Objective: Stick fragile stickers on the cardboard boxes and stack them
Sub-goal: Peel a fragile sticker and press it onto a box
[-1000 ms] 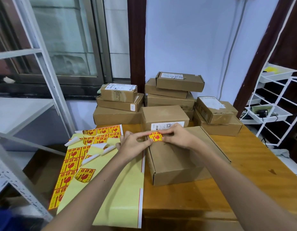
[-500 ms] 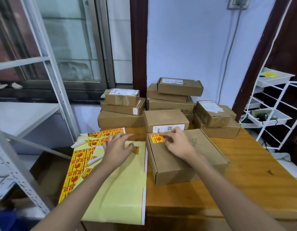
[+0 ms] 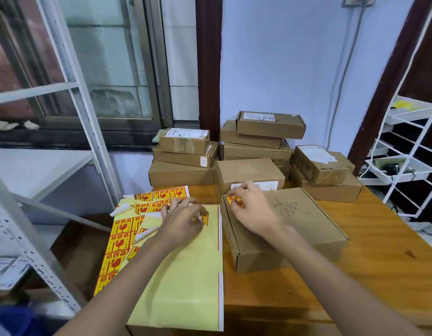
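Note:
A flat cardboard box [image 3: 307, 229] with black scribble on its lid lies on the wooden table [image 3: 379, 251]. A yellow-and-red fragile sticker [image 3: 232, 200] sits on the lid's far left corner. My right hand [image 3: 255, 210] rests on the lid, its fingertips pressing on that sticker. To the left lies a pale yellow backing sheet [image 3: 185, 287]. My left hand [image 3: 183, 221] hovers over its far end, fingers curled, pinching the edge of another fragile sticker [image 3: 205, 218] on the sheet.
Sheets of fragile stickers [image 3: 118, 241] with peeled white curls lie left of the backing sheet. Stacked cardboard boxes [image 3: 258, 146] fill the back of the table. A white wire rack [image 3: 403, 166] stands at the right, a grey metal shelf frame [image 3: 28, 251] at the left.
My left hand left the box's sticker and moved onto the backing sheet, where its fingers curled at another sticker. My right hand stayed pressing the sticker on the box.

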